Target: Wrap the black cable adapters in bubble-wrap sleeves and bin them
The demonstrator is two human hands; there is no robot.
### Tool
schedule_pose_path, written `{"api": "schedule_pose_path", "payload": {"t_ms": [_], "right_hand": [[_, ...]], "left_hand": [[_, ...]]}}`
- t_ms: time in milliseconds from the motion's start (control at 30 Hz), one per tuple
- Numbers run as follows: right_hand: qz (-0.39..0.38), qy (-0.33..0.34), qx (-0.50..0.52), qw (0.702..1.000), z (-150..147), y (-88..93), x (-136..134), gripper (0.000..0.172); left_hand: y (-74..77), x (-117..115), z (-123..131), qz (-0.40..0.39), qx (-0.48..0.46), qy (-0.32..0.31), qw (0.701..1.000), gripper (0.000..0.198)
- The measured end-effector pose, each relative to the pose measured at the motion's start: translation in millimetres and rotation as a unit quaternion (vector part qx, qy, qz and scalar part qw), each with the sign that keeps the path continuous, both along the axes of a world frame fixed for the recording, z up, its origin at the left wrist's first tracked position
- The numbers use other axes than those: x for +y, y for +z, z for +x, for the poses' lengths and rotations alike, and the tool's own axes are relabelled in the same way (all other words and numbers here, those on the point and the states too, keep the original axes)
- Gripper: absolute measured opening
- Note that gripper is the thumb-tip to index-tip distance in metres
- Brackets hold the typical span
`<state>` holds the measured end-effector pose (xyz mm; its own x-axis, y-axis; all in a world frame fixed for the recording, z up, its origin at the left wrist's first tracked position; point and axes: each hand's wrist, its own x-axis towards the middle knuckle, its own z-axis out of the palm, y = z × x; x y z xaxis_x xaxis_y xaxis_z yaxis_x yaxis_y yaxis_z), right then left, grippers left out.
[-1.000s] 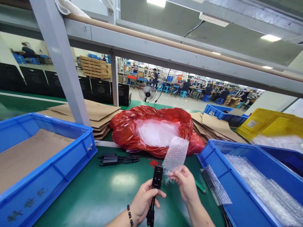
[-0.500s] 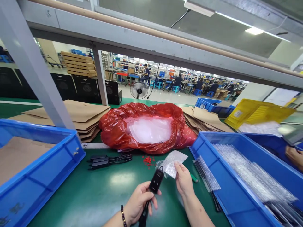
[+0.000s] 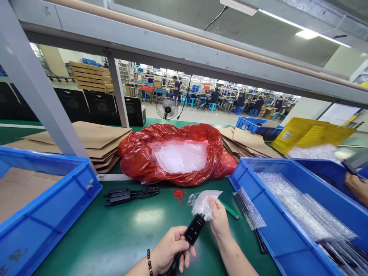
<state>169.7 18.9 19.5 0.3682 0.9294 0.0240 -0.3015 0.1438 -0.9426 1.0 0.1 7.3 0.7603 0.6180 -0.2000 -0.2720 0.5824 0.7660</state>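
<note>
My left hand [image 3: 175,247] is closed round a small black device [image 3: 195,230] with light marks on its face and a black cable trailing below. In my right hand [image 3: 219,216] is a clear bubble-wrap bag [image 3: 204,202], pinched at its right side. The device's upper end meets the bag's opening; whether it is inside, I cannot tell. Just behind the bag lies a small pile of red rings [image 3: 178,194]. A green pen-like tool [image 3: 230,211] rests beside my right hand. Several black devices with cables [image 3: 126,195] lie further left on the green table [image 3: 138,234].
A red plastic sack [image 3: 135,153] of white bags stands ahead, with cardboard sheets [image 3: 94,138] to its left. Blue bins flank me: the left bin [image 3: 89,172] and the right bin [image 3: 258,214], holding bubble-wrapped items [image 3: 293,207]. Another person's hand [image 3: 356,188] is at far right.
The black device has moved up and right to the bubble-wrap bag's opening. My right hand has shifted slightly left and down with the bag. More of the green tool shows.
</note>
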Motion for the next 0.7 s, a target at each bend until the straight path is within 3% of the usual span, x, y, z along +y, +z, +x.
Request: {"api": "schedule_pose_path", "payload": {"t_ms": [167, 267, 400, 500, 600, 700], "right_hand": [[-0.003, 0.156, -0.122, 0.980, 3, 5.2, -3, 0.038], [-0.028, 0.221, -0.174, 0.959, 3, 7.7, -5, 0.042], [-0.051, 0.352, -0.194, 0.914, 8, 8.1, -9, 0.044], [-0.070, 0.435, -0.196, 0.876, 14, 8.1, -10, 0.044], [-0.068, 0.406, -0.204, 0.888, 13, 8.2, -10, 0.045], [-0.060, 0.378, -0.194, 0.903, 5, 8.4, -10, 0.046]], "left_hand": [[-1.6, 3, -1, 0.001, -0.017, 0.090, 0.996, 0.083], [-2.8, 4, -2, -0.004, -0.010, 0.096, 0.995, 0.096], [-2.5, 4, -3, 0.005, -0.011, 0.089, 0.996, 0.093], [-1.5, 4, -3, 0.009, -0.014, 0.080, 0.997, 0.076], [-1.8, 3, -1, 0.011, 0.007, 0.095, 0.995, 0.047], [-2.2, 3, 1, 0.019, 0.031, 0.121, 0.992, 0.038]]}}
